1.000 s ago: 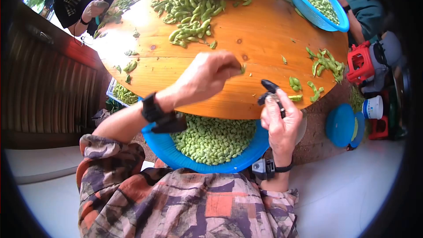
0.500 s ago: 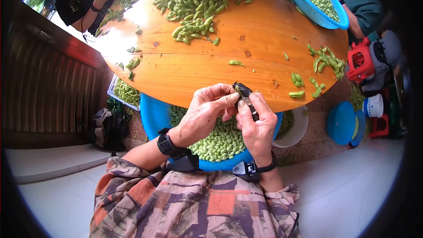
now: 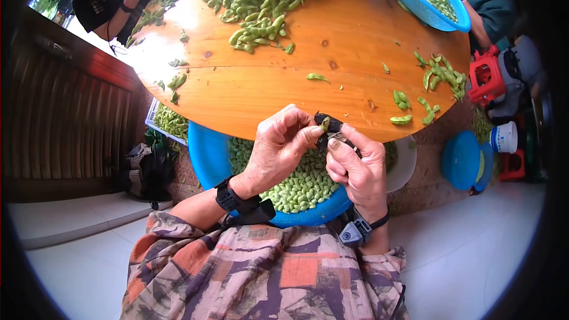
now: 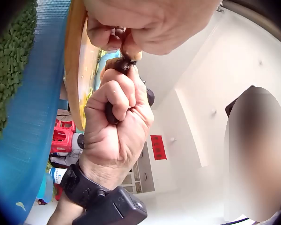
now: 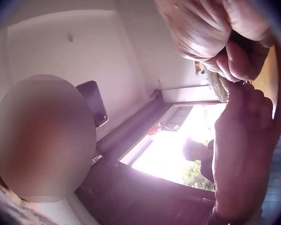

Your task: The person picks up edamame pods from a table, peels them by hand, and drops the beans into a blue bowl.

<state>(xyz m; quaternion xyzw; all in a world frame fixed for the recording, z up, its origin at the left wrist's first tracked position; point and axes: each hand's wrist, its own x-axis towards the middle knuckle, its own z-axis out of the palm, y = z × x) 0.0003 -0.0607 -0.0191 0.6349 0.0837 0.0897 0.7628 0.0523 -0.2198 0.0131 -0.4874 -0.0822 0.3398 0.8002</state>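
Note:
In the head view, my left hand [image 3: 278, 145] pinches a small yellow-green soybean pod [image 3: 325, 122] between thumb and fingertips. My right hand [image 3: 363, 169] grips a dark tool [image 3: 333, 124], thumb and forefinger along it, with the pod right against it. The exact kind of tool is hard to tell. In the left wrist view, the fingers of my right hand [image 4: 117, 105] curl round its dark end [image 4: 110, 115]. Both hands meet at the table's near edge, over a blue basin [image 3: 204, 154] of shelled green beans [image 3: 299, 192].
A heap of pods [image 3: 261, 0] lies on the wooden table [image 3: 249, 89], with a few pods [image 3: 401, 120] at its right edge. A light-blue basket [image 3: 409, 3] of beans stands at the back right. Two people sit across; a white tub [image 3: 405, 169] is beside the basin.
My left hand has come back from over the table to meet the right hand. My right hand shifted left, then slightly right. A pod now lies on the table where the left hand was.

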